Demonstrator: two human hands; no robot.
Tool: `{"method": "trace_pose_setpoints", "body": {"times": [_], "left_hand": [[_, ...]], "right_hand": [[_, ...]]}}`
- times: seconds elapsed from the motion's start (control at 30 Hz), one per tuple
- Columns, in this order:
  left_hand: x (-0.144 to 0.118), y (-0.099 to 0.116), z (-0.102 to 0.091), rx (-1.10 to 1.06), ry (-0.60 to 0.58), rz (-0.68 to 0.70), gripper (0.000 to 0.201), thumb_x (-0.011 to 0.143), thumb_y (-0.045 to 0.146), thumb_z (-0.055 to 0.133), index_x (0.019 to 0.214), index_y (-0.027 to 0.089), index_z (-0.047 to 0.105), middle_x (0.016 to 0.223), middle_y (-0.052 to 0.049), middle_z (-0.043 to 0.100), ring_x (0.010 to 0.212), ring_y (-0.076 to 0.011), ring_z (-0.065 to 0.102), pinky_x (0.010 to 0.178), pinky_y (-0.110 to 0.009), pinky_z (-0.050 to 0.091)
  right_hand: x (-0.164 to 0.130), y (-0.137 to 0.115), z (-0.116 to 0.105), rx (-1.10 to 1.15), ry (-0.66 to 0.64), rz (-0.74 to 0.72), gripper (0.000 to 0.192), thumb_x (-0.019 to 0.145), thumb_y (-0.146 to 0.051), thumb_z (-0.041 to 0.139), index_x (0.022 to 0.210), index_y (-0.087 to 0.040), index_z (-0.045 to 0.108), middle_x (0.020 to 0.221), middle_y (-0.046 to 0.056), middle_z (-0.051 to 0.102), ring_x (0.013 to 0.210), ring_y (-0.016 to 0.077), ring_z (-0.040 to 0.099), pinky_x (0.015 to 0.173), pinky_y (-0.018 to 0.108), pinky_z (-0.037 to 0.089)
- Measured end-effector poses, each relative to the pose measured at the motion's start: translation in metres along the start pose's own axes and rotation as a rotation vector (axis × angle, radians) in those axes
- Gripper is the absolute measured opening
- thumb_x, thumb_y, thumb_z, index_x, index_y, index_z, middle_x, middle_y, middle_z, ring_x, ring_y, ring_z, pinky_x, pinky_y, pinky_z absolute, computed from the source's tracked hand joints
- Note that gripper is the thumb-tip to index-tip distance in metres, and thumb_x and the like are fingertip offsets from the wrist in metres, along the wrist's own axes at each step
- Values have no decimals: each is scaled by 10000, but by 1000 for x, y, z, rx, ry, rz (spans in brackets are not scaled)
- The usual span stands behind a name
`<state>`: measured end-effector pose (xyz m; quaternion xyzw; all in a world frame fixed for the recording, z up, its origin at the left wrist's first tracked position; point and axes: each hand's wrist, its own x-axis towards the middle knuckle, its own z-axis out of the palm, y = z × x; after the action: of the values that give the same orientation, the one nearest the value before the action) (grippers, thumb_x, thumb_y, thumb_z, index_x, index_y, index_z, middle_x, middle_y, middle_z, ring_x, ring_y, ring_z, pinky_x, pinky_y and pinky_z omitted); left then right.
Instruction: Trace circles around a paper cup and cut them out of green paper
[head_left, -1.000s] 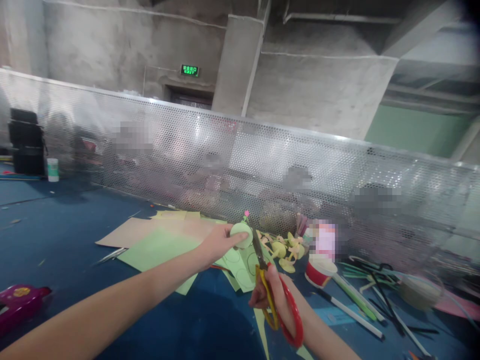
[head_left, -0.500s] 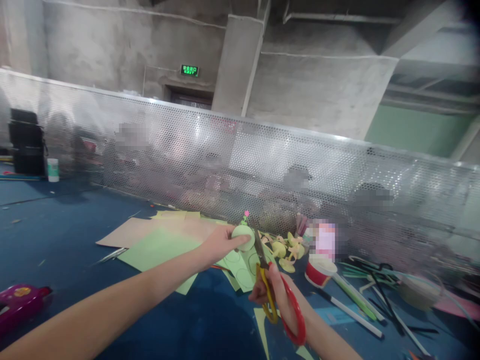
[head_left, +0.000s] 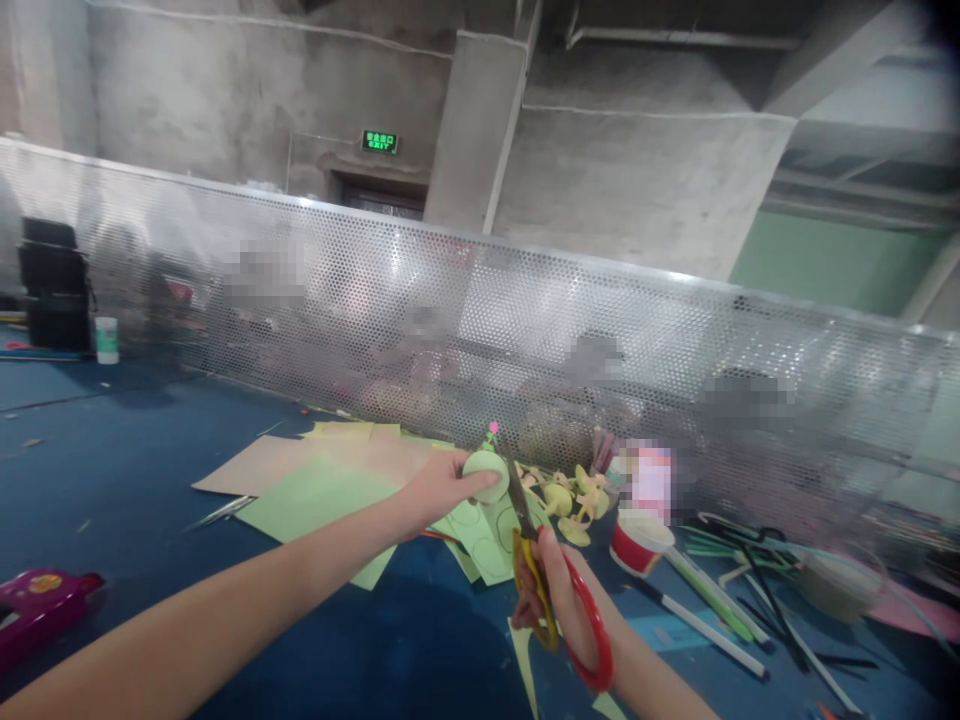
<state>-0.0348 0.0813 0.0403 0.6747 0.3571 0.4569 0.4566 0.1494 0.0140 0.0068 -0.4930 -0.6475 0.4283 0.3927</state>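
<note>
The left hand pinches a pale green paper disc above the green sheets. The right hand grips red-and-yellow scissors just right of the disc, blades touching its edge

Two bare forearms enter from the bottom of the frame. The left arm runs in from the lower left corner, long and slender, uncovered from frame edge to wrist, with no sleeve, watch or bracelet in view. It ends in the left hand near the frame's centre, bare and ungloved, no ring visible. The right arm shows only as a short stretch at the bottom edge, right of centre, likewise without a sleeve or wristband. The right hand, just above it, is also bare; its fingernails are too blurred to make out.
</note>
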Motion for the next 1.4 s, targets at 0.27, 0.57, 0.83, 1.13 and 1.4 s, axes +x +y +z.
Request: {"method": "trace_pose_setpoints", "body": {"times": [0.27,0.57,0.83,1.13,1.4], "left_hand": [[-1,2,0,-80,-6,-21,371,703,466,700,815,113,693,735,-50,662,684,-162,564,663,-275,428],[-2,4,1,-130,25,-65,369,650,461,732,790,122,696,714,-43,656,672,-161,554,653,-273,423],[-3,6,1,-158,40,-87,320,642,438,734,750,140,688,702,-37,661,674,-167,560,671,-287,435],[-1,2,-3,-128,49,-65,286,655,412,715,745,141,697,703,-43,675,676,-173,566,669,-287,436],[0,0,-13,-119,-23,-75,317,674,419,721,813,135,709,764,-54,708,727,-195,617,723,-311,459]], "right_hand": [[-3,1,-1,8,1,-14,658,836,-772,346,488,-217,413,399,-24,391,368,159,551,408,257,403],[-4,1,3,-16,3,5,655,837,-785,309,511,-220,371,406,-38,337,312,120,466,331,227,330],[-4,-1,2,6,-8,-4,657,825,-791,338,483,-232,380,384,-36,336,281,106,416,308,237,346],[-3,-3,-1,-67,-20,13,617,823,-780,379,519,-244,375,342,-46,343,261,109,397,281,224,329],[-2,-2,-3,-135,47,-32,611,841,-748,400,493,-248,362,322,-42,332,246,112,362,276,245,231]]}}
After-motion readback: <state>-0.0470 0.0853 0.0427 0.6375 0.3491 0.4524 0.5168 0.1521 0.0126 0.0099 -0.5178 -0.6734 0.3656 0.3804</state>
